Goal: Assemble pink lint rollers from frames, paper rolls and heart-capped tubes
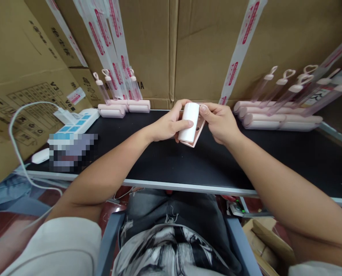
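Left hand (171, 123): grasping white cylinder (189, 119), thumb across front | right hand (221, 122): pinching pink piece (196, 137) — seemingly, view partly blocked — just behind cylinder | both: held above black table (171, 163), between left tubes (139, 106) and right tubes (285, 122)

Over the middle of the table (165, 165), a roll (189, 122) sits between left hand (167, 124) and right hand (222, 120), before a shell (198, 132). Handled rollers (139, 106) stand rear left, more rollers (294, 123) rear right, cardboard (199, 50) behind. Far left lies a power strip (83, 119); a blurred item (70, 151) seemingly lies before it.
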`<state>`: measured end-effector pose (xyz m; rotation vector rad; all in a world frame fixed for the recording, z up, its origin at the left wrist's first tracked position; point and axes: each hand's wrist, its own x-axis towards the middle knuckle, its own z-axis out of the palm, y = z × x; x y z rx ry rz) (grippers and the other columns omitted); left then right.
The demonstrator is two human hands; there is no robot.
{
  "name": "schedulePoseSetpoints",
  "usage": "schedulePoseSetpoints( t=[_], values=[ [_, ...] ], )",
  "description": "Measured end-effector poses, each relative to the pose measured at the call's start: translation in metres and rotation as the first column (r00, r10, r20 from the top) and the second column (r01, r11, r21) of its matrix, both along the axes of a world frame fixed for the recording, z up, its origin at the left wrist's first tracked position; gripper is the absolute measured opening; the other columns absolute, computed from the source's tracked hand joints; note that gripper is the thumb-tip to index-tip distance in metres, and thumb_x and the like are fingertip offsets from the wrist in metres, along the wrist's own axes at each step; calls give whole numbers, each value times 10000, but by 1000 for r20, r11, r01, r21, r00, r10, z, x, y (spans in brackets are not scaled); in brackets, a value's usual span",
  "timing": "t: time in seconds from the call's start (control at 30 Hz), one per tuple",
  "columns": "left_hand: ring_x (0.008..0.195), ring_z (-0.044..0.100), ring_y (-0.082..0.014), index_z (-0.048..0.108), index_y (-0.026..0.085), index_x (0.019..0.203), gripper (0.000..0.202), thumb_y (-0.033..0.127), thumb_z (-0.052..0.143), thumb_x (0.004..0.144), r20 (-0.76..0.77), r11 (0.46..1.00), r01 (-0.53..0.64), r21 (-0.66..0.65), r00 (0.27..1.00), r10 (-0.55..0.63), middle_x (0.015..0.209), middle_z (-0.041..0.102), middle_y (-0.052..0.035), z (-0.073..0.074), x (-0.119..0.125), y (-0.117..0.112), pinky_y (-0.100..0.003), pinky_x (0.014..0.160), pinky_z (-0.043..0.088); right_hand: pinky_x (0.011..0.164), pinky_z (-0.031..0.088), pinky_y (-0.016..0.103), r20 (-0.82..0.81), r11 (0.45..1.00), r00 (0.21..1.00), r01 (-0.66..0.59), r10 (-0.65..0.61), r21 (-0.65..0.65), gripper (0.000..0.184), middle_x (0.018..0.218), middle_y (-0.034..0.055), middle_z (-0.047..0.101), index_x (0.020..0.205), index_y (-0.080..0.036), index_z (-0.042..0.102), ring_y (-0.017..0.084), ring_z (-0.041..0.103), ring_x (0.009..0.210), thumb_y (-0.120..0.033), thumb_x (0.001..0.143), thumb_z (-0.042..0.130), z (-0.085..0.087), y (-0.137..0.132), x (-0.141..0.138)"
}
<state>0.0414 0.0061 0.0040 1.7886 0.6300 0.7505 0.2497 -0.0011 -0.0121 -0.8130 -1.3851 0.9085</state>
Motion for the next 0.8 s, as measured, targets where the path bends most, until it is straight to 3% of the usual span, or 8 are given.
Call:
schedulePoseSetpoints(
  t=[0.13,0.3,0.5,0.6,0.8],
  values=[
    [1045,708,-252,370,280,1474,755,523,739,861,10,997,-21,77,1000,20,1254,664,-87,-1,0,3,-373,843,623,746,636,411,-105,991,992,-85,74,-101,532,863,33,804,871,-269,816,269,751,872,-736,664,962,-1,-1,-4],
    [1177,650,-296,379,224,1455,743,548,699,867,-134,983,9,183,991,16,1313,624,-128,5,-8,8,-437,980,574,621,645,384,-130,970,984,-147,123,-193,557,777,15,791,823,-260,806,240,742,726,-725,589,1006,0,-1,-3],
    [1030,656,-260,335,250,1433,777,673,695,890,-160,989,69,134,986,-47,1241,610,-110,4,-9,4,-385,832,568,554,623,362,-129,954,979,-185,158,-235,571,750,21,785,796,-245,782,223,724,648,-716,575,1016,1,-2,0],
    [1039,647,-267,323,236,1439,819,699,705,882,-155,983,92,157,986,-67,1264,595,-128,-1,-7,5,-381,824,572,561,627,362,-129,938,976,-203,173,-279,581,755,24,791,800,-241,780,216,719,637,-697,547,1034,2,-1,3],
    [1274,619,-350,325,219,1528,871,674,693,884,-109,962,56,266,994,-27,1440,581,-186,-9,-1,10,-483,1057,550,575,619,350,-114,930,969,-242,218,-276,626,760,27,787,801,-245,759,230,743,696,-727,512,1036,6,-1,6]
  ],
)
